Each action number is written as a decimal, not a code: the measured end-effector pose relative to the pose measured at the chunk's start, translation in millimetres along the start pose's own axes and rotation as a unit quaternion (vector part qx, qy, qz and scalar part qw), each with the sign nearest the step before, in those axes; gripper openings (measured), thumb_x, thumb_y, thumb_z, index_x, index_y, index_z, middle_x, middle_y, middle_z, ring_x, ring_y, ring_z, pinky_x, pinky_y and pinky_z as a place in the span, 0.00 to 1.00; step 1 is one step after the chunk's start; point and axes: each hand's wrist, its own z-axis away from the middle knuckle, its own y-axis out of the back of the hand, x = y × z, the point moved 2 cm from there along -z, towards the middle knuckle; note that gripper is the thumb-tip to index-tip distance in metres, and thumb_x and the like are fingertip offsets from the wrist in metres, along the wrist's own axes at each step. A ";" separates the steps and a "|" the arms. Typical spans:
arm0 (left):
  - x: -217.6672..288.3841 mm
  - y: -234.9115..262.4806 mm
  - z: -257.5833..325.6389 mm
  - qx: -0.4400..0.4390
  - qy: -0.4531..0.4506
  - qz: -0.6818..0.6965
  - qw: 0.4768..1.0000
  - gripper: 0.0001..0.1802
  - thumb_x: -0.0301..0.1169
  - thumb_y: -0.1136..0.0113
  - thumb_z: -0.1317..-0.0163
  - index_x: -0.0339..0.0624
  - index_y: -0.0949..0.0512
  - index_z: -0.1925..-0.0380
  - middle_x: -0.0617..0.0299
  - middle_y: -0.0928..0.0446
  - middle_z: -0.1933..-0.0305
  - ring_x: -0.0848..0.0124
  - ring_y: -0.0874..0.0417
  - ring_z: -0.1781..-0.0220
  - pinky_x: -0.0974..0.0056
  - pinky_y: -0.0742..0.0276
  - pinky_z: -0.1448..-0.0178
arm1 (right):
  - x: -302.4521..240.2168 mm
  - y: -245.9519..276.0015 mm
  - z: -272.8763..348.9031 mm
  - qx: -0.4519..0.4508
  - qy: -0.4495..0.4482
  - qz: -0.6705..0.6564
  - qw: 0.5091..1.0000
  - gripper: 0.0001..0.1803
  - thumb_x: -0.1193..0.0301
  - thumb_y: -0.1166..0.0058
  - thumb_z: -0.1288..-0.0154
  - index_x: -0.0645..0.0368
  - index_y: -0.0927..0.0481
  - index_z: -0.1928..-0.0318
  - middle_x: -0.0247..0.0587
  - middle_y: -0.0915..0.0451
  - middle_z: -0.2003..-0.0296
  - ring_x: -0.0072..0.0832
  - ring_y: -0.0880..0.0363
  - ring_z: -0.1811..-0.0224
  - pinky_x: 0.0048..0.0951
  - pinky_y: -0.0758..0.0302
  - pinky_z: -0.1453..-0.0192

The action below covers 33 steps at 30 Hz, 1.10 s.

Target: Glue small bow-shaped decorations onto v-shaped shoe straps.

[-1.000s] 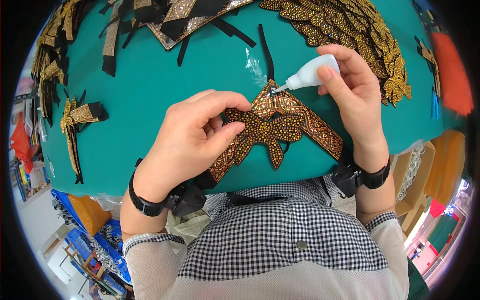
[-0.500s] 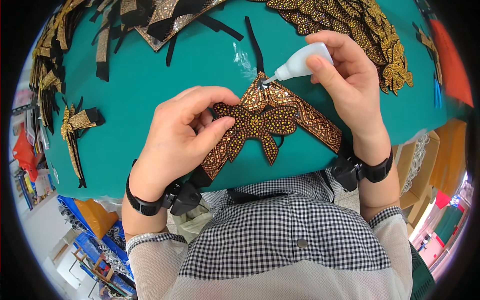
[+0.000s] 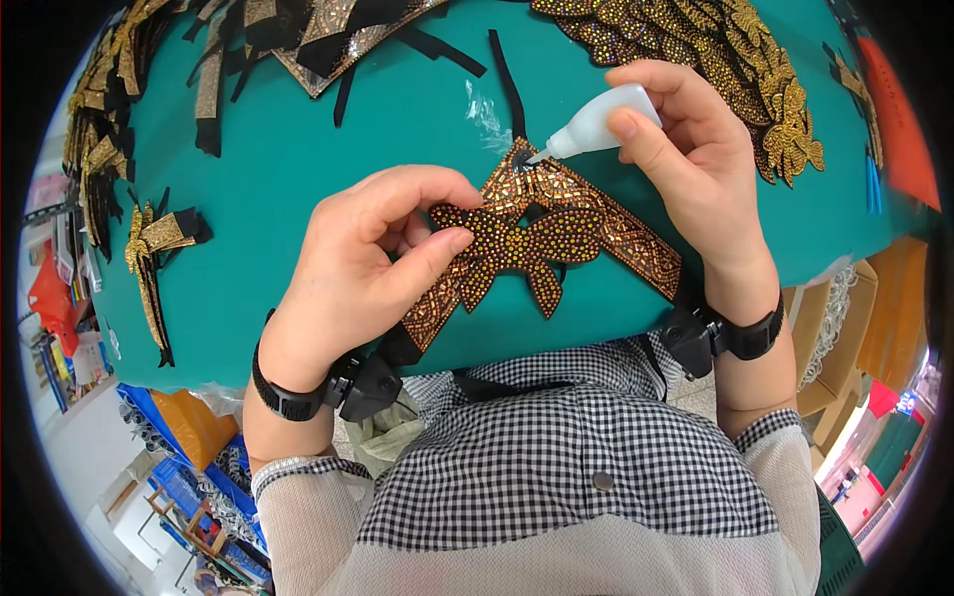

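Between the thumb and forefinger of my left hand [image 3: 383,243] is a dark butterfly-shaped bow [image 3: 517,238] covered in gold studs, pinched by its left wing. Beneath and behind it lies a V-shaped strap piece [image 3: 636,238] with copper-gold beading, its point facing away from me. My right hand [image 3: 696,159] grips a translucent white squeeze bottle of glue [image 3: 601,121], tilted so the thin nozzle meets a dark, wet-looking patch [image 3: 524,159] at the strap's point. A black ribbon [image 3: 505,84] runs away from that point.
A green mat [image 3: 268,179] covers the table. Stacked gold-studded bows [image 3: 696,60] lie at the far right, beaded strap pieces [image 3: 323,50] at the far left. One finished-looking gold bow piece [image 3: 149,258] rests alone at left. A red sheet [image 3: 899,124] sits by the right edge.
The studded bow in my left hand has shifted slightly right and up, tilting a little. The bottle stays nearly where it was, its nozzle still at the strap's point.
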 end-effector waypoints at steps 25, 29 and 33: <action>5.4 1.1 -40.1 0.052 0.086 -0.046 0.994 0.07 0.24 0.44 0.46 0.37 0.28 0.67 0.71 0.28 0.74 0.86 0.30 0.74 0.80 0.34 0.71 | 15.3 22.6 -5.5 0.159 -0.118 -0.293 0.935 0.15 0.71 0.47 0.43 0.66 0.28 0.56 0.34 0.26 0.71 0.17 0.32 0.77 0.20 0.31 0.70; 2.3 -0.2 -41.4 0.070 0.055 -0.102 0.991 0.06 0.23 0.44 0.46 0.35 0.27 0.67 0.70 0.28 0.73 0.86 0.29 0.73 0.80 0.33 0.70 | 12.4 22.6 -6.2 0.154 -0.119 -0.286 0.938 0.15 0.71 0.47 0.43 0.65 0.28 0.57 0.35 0.26 0.70 0.17 0.32 0.76 0.20 0.31 0.70; 2.7 -0.4 -42.7 0.075 0.049 -0.131 0.987 0.06 0.23 0.43 0.47 0.35 0.26 0.67 0.70 0.28 0.74 0.86 0.30 0.74 0.80 0.34 0.71 | 12.1 21.9 -6.8 0.156 -0.121 -0.285 0.938 0.15 0.70 0.47 0.43 0.66 0.28 0.57 0.35 0.26 0.70 0.17 0.32 0.76 0.20 0.31 0.70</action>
